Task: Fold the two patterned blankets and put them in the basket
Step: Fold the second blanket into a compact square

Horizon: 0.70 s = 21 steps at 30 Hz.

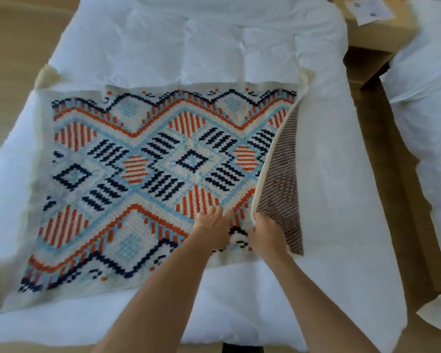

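Observation:
A cream knitted blanket [143,174] with orange, navy and light-blue diamond patterns lies spread across a white bed. Its right edge is lifted and turned over toward the left, showing a brown striped underside [281,189]. My right hand [266,233] grips that raised edge near its lower end. My left hand [213,225] rests flat on the blanket just left of it, fingers spread on the pattern. Only this one blanket is in view, and no basket shows.
The white duvet [189,47] covers the bed. A wooden floor strip [382,174] runs along the right side. A cardboard box [374,39] with a paper label sits at the upper right, beside more white bedding [428,110].

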### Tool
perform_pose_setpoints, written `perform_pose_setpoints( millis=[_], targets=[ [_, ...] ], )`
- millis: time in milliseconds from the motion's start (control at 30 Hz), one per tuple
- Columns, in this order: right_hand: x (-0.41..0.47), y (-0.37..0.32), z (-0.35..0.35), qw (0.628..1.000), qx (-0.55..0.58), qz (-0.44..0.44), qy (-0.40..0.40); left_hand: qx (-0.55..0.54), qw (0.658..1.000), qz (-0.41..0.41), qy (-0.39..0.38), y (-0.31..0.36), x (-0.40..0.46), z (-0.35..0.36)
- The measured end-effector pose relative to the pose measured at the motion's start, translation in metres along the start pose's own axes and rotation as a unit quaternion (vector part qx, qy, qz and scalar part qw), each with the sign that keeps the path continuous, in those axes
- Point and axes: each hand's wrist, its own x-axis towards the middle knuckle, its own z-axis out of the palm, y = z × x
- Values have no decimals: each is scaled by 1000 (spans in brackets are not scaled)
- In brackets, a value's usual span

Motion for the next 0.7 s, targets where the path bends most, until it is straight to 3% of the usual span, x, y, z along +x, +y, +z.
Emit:
perform_pose_setpoints(
  millis=[300, 533, 700],
  targets=[
    [-58, -173, 23, 999, 0, -32, -11, -67, 998, 11, 12, -126, -104, -11],
    [-95, -250, 58, 995, 26, -73, -59, -112, 992, 6, 54, -185, -164, 7],
    [-112, -292, 96, 990, 4, -114, -88, -125, 991, -8, 38, -239, -189, 32]
  ],
)
